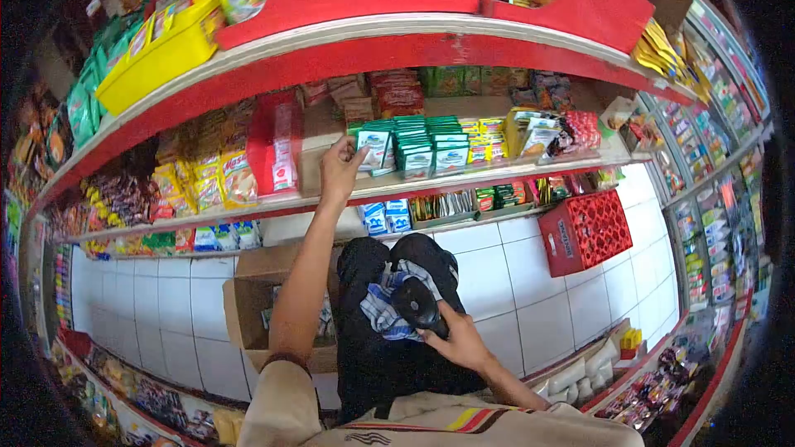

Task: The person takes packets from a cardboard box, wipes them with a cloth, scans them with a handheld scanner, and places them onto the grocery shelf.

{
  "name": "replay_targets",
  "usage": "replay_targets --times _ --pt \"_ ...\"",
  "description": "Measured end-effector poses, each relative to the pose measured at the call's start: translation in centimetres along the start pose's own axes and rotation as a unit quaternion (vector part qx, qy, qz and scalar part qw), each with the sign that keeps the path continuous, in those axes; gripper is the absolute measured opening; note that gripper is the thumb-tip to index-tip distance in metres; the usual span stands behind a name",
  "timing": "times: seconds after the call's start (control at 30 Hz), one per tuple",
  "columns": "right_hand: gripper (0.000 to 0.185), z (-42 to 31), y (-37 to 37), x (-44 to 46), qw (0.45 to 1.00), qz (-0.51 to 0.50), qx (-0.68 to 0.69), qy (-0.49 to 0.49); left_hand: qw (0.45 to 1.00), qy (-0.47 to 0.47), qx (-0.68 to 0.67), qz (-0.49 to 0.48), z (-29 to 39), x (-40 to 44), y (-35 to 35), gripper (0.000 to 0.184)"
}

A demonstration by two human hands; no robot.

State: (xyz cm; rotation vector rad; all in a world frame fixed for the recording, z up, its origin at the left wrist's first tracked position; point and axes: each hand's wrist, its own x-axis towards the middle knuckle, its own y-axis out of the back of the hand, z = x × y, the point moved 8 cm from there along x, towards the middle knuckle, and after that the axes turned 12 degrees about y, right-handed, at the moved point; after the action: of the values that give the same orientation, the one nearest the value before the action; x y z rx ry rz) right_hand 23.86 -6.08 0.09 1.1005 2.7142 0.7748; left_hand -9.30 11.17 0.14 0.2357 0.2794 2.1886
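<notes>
My left hand [338, 170] reaches to the middle shelf, its fingers closed on the edge of a green-and-white sachet [374, 149]. That sachet leans at the left end of stacked green-and-white sachets [414, 147]. Over my lap, my right hand [462, 341] is wrapped round the narrow end of a black rounded object [416, 305], whose kind I cannot make out. Beneath it lies a blue-and-white checked cloth [381, 311] on my dark trousers.
Yellow packets [486, 140] stand right of the sachets; a red divider [273, 145] is to the left. An open cardboard box [244, 298] holding packets sits on the tiled floor beside my left leg. A red crate [584, 233] stands at right. An upper shelf edge [397, 43] overhangs.
</notes>
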Motion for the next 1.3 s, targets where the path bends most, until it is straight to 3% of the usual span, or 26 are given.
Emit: replay_targets --times 0.03,0.07,0.2,0.27,0.33,0.4,0.5,0.63,0.83,0.9,0.97,1.03,1.1,1.13,1.2,1.23,1.27,1.3 --pt "0.046 0.1 -0.1 -0.1 0.999 -0.020 0.007 -0.025 0.999 0.028 0.013 -0.028 -0.3 0.3 -0.4 0.020" --pt "0.045 0.2 -0.4 -0.2 0.998 -0.041 0.015 -0.050 0.998 -0.017 0.052 0.014 0.0 0.6 -0.3 0.021" --pt "0.045 0.5 -0.4 -0.3 0.998 -0.037 0.024 -0.045 0.994 -0.014 0.104 -0.023 -0.8 0.7 -1.2 0.029" --pt "0.046 0.5 -0.4 -0.2 1.000 -0.002 0.006 0.016 0.992 0.001 0.119 -0.038 -1.0 1.0 -1.5 0.028" --pt "0.048 0.6 -0.5 -0.3 0.999 -0.024 0.017 -0.019 0.990 0.017 0.133 -0.051 -1.6 1.4 -1.8 0.027" --pt "0.049 1.1 -0.8 -0.4 0.997 -0.048 0.026 -0.054 0.952 -0.035 0.304 -0.015 -0.8 1.4 -2.0 0.029" --pt "0.041 1.0 -0.8 -0.4 1.000 -0.018 0.009 -0.021 0.922 0.019 0.386 -0.021 -0.3 0.7 -2.0 0.038" --pt "0.046 1.8 -1.2 -0.7 1.000 -0.017 0.004 -0.021 0.934 0.026 0.355 -0.037 -1.1 1.0 -2.4 0.039" --pt "0.053 0.5 -1.2 -1.2 0.997 -0.053 -0.050 0.011 0.944 0.029 0.327 0.028 -1.3 -1.3 1.0 0.035" --pt "0.054 -0.6 -1.6 -1.8 0.991 -0.115 -0.063 -0.003 0.990 -0.045 0.116 0.066 -1.0 -4.0 4.8 0.030" --pt "0.057 -3.9 -2.1 -1.4 0.979 -0.161 -0.084 0.095 0.985 -0.054 0.028 0.163 -2.8 -8.5 9.7 0.027" --pt "0.063 -5.1 -3.9 -1.6 0.969 -0.226 -0.053 0.081 0.981 0.018 0.047 0.187 -7.8 -12.1 14.3 0.029" --pt "0.061 -5.3 -6.8 -2.8 0.922 -0.351 -0.152 0.062 0.931 0.064 -0.033 0.357 -14.1 -17.4 19.0 0.032" --pt "0.059 -5.2 -7.8 -3.1 0.907 -0.378 -0.151 0.105 0.928 0.081 -0.032 0.363 -17.0 -18.9 19.5 0.032" --pt "0.057 -6.1 -7.4 -2.3 0.911 -0.370 -0.137 0.119 0.833 0.133 0.004 0.537 -24.9 -24.0 21.4 0.036" --pt "0.056 -6.8 -7.0 -1.5 0.920 -0.349 -0.122 0.130 0.826 0.144 0.008 0.545 -35.0 -27.1 20.3 0.036" --pt "0.056 -7.4 -6.6 -0.8 0.915 -0.364 -0.117 0.129 0.823 0.226 -0.065 0.516 -45.8 -28.1 18.1 0.040" --pt "0.056 -7.6 -5.2 0.7 0.928 -0.335 -0.134 0.091 0.816 0.238 -0.060 0.524 -49.5 -30.5 18.2 0.040"
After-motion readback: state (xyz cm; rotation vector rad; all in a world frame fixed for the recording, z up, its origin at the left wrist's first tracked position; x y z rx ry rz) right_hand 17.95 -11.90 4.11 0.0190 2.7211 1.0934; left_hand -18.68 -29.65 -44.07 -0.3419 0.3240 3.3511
